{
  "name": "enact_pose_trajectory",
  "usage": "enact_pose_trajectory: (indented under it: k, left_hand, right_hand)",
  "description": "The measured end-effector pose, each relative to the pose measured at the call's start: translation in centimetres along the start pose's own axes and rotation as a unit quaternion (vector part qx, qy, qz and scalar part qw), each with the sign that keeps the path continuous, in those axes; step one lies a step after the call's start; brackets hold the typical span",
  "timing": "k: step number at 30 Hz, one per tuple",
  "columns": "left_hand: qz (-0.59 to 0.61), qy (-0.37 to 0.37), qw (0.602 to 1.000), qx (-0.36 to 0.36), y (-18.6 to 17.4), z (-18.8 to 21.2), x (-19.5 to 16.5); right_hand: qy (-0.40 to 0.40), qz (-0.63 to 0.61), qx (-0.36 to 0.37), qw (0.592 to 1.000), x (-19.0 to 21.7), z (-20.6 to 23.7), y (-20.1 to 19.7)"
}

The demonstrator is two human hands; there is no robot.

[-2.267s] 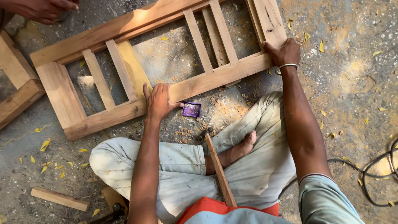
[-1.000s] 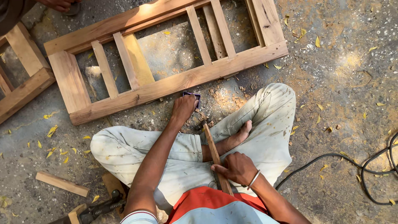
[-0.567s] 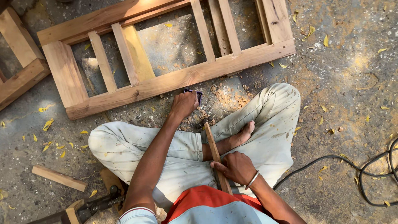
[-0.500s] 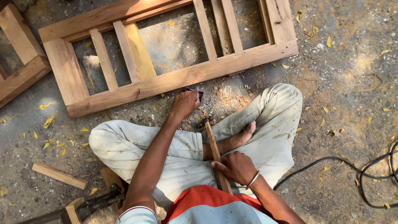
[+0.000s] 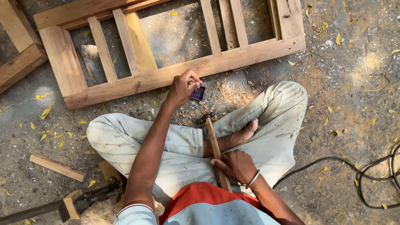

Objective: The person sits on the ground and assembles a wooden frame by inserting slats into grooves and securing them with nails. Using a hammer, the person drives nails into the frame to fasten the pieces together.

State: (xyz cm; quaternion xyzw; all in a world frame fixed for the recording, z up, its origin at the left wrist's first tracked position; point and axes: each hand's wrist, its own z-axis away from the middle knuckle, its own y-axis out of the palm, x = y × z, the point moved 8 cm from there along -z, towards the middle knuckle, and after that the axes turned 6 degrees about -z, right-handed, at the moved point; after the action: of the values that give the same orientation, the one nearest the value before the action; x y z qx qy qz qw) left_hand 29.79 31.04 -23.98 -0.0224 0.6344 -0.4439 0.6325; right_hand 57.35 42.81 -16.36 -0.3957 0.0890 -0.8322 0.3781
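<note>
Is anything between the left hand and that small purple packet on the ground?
Nothing visible: the left hand already touches the small purple packet, fingers curled over its top edge, beside the wooden frame.

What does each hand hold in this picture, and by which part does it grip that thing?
The left hand pinches a small purple packet by its upper edge. The right hand grips the hammer low on its wooden handle.
</note>
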Motion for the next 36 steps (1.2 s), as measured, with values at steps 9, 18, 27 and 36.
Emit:
enact_pose_trajectory:
  k: [9,18,27,36]
  left_hand:
    - [0.026,0.127,0.984,-0.122,-2.0,-3.9,-3.2]
    - [0.172,0.047,0.983,-0.052,1.9,-13.3,-0.4]
    - [0.153,0.085,0.984,-0.031,2.7,-13.9,0.2]
    - [0.069,0.131,0.988,-0.044,2.2,-13.2,-0.7]
  right_hand:
    - [-0.013,0.008,-0.017,1.000,-0.3,-0.2,-0.5]
    - [-0.036,-0.220,0.041,0.974,-4.4,-1.0,-1.3]
    - [-0.062,-0.332,0.004,0.941,-10.1,4.3,-14.2]
    - [-0.132,-0.432,-0.211,0.867,-7.4,-5.1,-25.0]
